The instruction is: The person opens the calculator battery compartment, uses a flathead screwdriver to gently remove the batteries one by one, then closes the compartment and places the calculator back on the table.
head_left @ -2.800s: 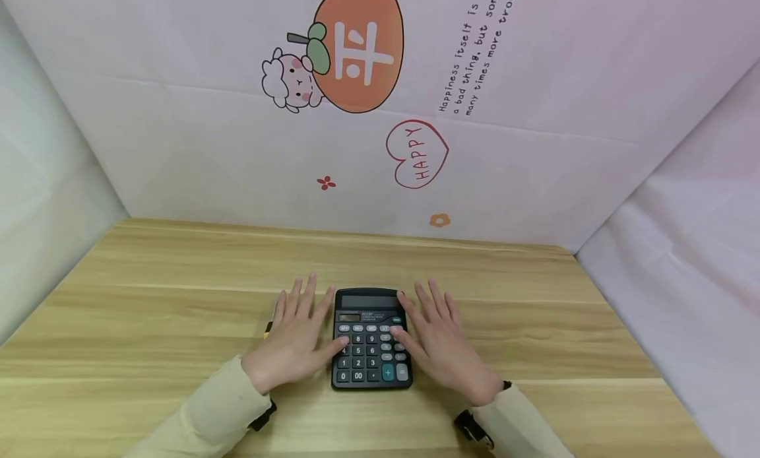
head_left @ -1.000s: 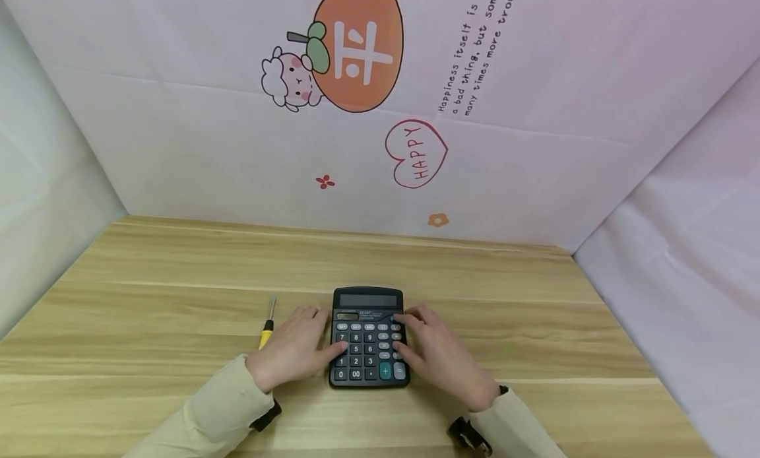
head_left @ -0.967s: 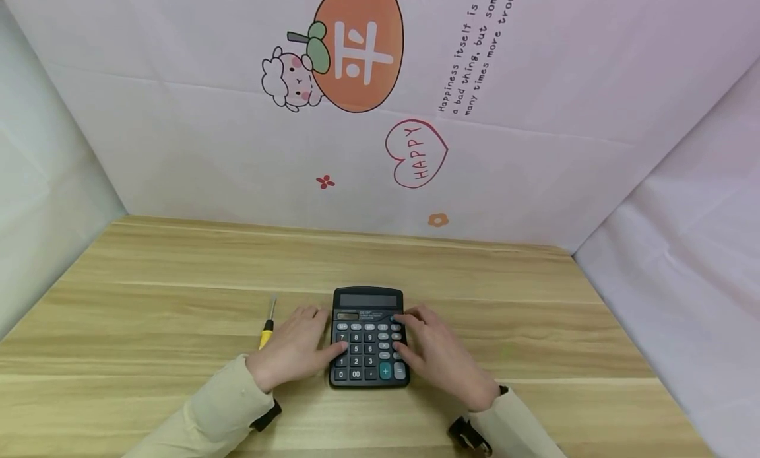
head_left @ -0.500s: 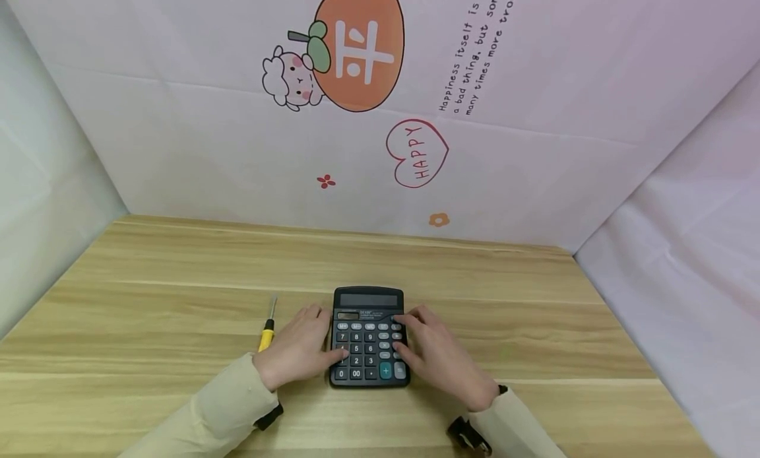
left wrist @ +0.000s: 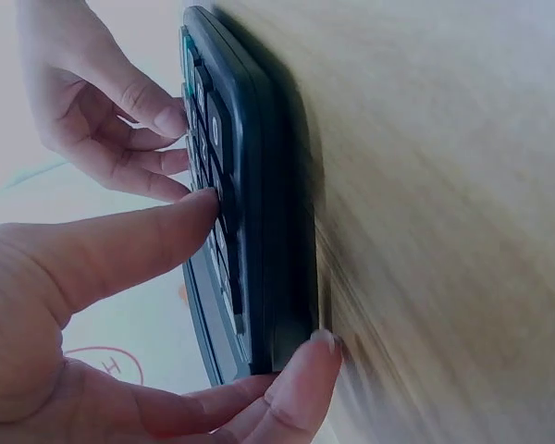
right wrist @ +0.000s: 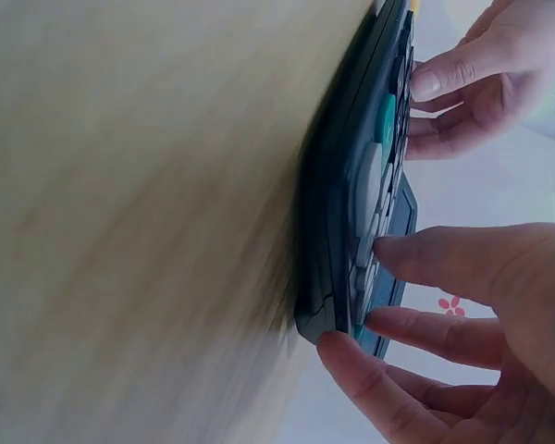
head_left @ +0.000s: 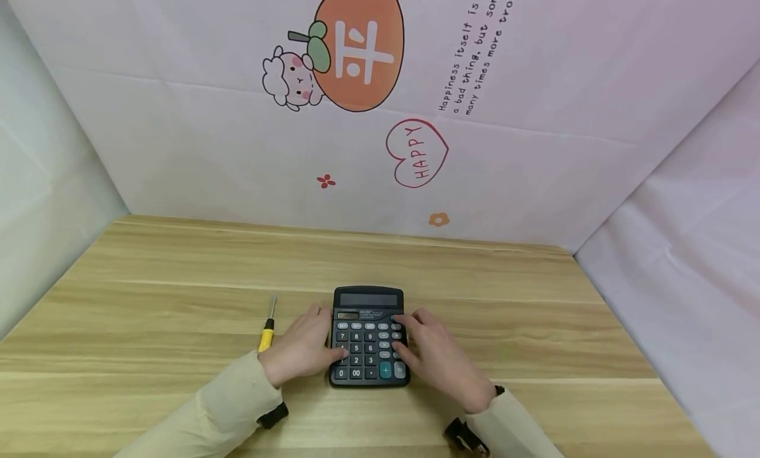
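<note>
A black desk calculator (head_left: 368, 336) lies flat on the wooden table (head_left: 178, 293), display at the far end. My left hand (head_left: 299, 349) grips its left edge: in the left wrist view the thumb (left wrist: 157, 236) lies on the keys and a fingertip (left wrist: 305, 365) hooks the calculator's (left wrist: 259, 231) side. My right hand (head_left: 439, 359) grips the right edge in the same way. The right wrist view shows its thumb (right wrist: 462, 259) on the keys and curled fingers (right wrist: 379, 379) against the calculator's (right wrist: 347, 222) side.
A small screwdriver (head_left: 267, 331) with a yellow handle lies on the table just left of my left hand. Printed fabric walls (head_left: 368, 134) close in the table at the back and both sides.
My hands lay flat with fingers spread beside the calculator; now the fingers are curled and both hands clasp its edges. The screwdriver has come into view.
</note>
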`<state>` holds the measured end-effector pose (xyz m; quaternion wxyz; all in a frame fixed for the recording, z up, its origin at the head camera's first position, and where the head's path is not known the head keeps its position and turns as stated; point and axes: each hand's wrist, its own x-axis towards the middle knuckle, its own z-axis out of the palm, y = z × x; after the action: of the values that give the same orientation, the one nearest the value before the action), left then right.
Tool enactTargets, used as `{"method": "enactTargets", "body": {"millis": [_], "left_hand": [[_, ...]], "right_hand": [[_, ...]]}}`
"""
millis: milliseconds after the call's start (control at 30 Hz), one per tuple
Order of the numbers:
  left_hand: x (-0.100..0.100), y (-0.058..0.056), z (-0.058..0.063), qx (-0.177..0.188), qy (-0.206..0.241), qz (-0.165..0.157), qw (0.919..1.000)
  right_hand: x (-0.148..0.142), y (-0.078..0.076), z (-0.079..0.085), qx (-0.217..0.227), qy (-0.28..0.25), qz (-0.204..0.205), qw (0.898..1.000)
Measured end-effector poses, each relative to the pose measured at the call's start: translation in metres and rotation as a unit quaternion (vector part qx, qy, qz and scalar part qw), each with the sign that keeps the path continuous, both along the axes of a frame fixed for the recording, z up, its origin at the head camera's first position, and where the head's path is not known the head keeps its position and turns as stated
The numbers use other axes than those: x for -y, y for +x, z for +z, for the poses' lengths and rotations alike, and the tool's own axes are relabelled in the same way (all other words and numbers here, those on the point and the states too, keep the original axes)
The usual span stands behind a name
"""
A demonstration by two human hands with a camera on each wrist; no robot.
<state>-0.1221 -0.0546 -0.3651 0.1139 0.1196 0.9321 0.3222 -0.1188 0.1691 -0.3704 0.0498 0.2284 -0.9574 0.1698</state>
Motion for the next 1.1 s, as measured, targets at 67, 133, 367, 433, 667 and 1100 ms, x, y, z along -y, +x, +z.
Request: {"method": "enactTargets", "body": {"millis": [67, 133, 367, 433, 667, 1100], "left_hand": [[-0.001, 0.000, 0.000, 0.008, 0.006, 0.003, 0.9999], [-0.001, 0.000, 0.000, 0.011, 0.009, 0.006, 0.9999], [-0.004, 0.000, 0.000, 0.017, 0.025, 0.019, 0.9994], [-0.005, 0.000, 0.000, 0.019, 0.032, 0.022, 0.9991], [-0.007, 0.001, -0.001, 0.030, 0.052, 0.033, 0.9976], [-0.006, 0.000, 0.000, 0.038, 0.055, 0.038, 0.9970]], "right_hand": [[0.002, 0.000, 0.000, 0.001, 0.000, -0.002, 1.000], [0.003, 0.001, 0.001, 0.003, 0.001, -0.004, 1.000], [0.005, 0.002, 0.001, 0.015, -0.002, -0.014, 1.000], [0.006, 0.003, 0.001, 0.018, -0.005, -0.015, 1.000], [0.009, 0.005, 0.002, 0.003, 0.003, -0.021, 1.000], [0.013, 0.005, 0.002, 0.003, -0.006, -0.033, 0.999]]}}
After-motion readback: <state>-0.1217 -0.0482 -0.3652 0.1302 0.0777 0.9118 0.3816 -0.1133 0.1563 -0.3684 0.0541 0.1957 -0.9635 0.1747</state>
